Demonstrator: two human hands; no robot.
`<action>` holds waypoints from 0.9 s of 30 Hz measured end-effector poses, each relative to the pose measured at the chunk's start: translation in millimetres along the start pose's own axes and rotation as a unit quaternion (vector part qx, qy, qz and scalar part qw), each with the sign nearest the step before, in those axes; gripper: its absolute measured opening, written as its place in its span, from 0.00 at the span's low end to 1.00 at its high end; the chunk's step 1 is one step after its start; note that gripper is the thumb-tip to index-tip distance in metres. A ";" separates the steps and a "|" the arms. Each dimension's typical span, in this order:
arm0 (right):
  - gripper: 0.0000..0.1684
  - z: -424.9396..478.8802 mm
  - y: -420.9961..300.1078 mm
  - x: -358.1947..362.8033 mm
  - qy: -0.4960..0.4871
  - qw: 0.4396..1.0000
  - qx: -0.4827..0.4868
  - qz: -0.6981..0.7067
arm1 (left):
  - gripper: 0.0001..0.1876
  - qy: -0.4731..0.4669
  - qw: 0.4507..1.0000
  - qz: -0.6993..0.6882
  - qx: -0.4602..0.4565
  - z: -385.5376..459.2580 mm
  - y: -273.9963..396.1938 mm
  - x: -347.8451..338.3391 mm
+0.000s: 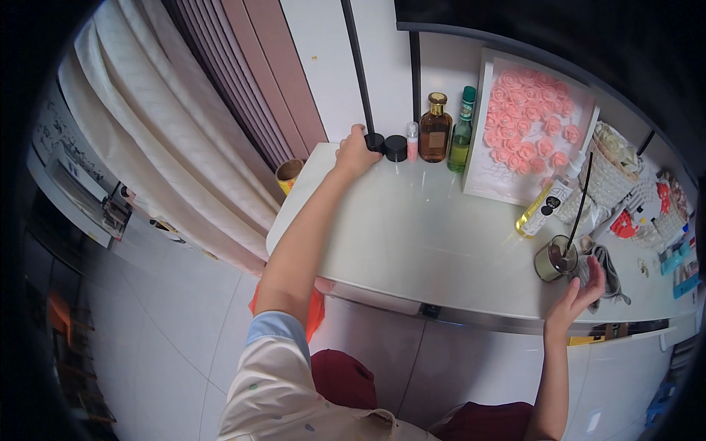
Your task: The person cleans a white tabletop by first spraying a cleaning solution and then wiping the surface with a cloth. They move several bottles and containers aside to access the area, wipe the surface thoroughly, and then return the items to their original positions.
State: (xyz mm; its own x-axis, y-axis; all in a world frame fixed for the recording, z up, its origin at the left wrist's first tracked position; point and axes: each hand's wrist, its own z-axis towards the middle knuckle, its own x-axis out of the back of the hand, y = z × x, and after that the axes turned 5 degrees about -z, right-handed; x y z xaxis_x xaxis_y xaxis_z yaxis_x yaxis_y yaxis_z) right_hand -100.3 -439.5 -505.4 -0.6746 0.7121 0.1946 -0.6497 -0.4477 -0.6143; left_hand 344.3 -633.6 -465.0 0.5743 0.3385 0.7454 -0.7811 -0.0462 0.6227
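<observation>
At the far left end of the white table, my left hand has its fingers and thumb around a small black jar. A second black jar stands just right of it. My right hand is raised by the table's front edge, fingers apart and nothing in them. Close to it stands a glass jar with a thin black stick leaning out. Behind the fingers lies a grey cloth item, partly hidden.
Along the back stand a small pink pump bottle, an amber bottle, a green bottle and a framed pink rose picture. A yellow pump bottle and a woven basket are right. A curtain hangs left.
</observation>
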 end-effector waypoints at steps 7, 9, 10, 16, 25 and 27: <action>0.32 -2.0 -1.4 1.1 -0.004 1.000 -0.008 -0.002 | 0.41 0.066 0.994 -0.052 -0.064 -0.2 -10.5 -7.3; 0.30 -3.3 -1.1 0.9 -0.004 1.000 -0.022 -0.008 | 0.39 0.090 0.993 -0.047 -0.064 -7.3 -9.4 -0.5; 0.28 -2.1 -0.1 3.3 0.005 1.000 -0.019 0.000 | 0.39 0.090 0.993 -0.058 -0.056 -9.5 -5.8 0.0; 0.18 52.7 7.5 47.0 -0.030 0.990 -0.101 -0.094 | 0.39 0.097 0.982 -0.111 -0.116 -60.6 6.4 38.3; 0.37 65.1 36.4 68.2 -0.196 0.847 -0.043 -0.492 | 0.40 -0.020 0.923 -0.322 -0.209 -198.0 115.2 15.6; 0.40 65.8 44.8 73.1 -0.114 0.857 0.039 -0.502 | 0.41 -0.056 0.923 -0.318 -0.211 -217.3 131.7 9.8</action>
State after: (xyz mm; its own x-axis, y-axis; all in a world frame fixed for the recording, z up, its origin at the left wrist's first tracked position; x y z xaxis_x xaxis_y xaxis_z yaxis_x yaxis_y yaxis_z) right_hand -201.8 -443.1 -468.4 0.1914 0.6387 0.7453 -0.9581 0.2866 0.0004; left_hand 193.8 -432.1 -427.4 0.9528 0.0712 0.2952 -0.2896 0.5057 0.8126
